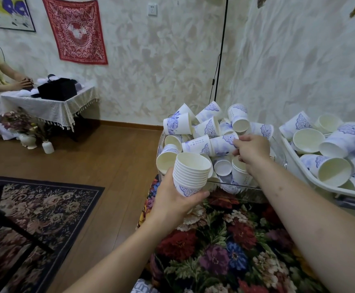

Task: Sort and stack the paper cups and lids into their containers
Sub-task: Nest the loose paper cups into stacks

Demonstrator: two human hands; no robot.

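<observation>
The left hand (177, 200) curls round the base of a nested stack of paper cups (191, 174), mouths up, held just off the near-left corner of the clear container (244, 187). That container is heaped with loose paper cups (204, 132) lying at every angle on the floral tablecloth (225, 246). The right hand (251, 152) reaches into the heap, its fingertips pinching the bottom end of a lying cup (223, 143); how firmly is hard to say, since the fingers are partly hidden behind the hand.

These cups look very light and thin-walled, so they probably crush if squeezed at mid-wall. The rolled rim and the stiff bottom disc are the safer places to grip. Nested cups may stick or slide apart, so supporting the stack from below seems wise. A white tray (303, 176) at the right edge holds more cups.
</observation>
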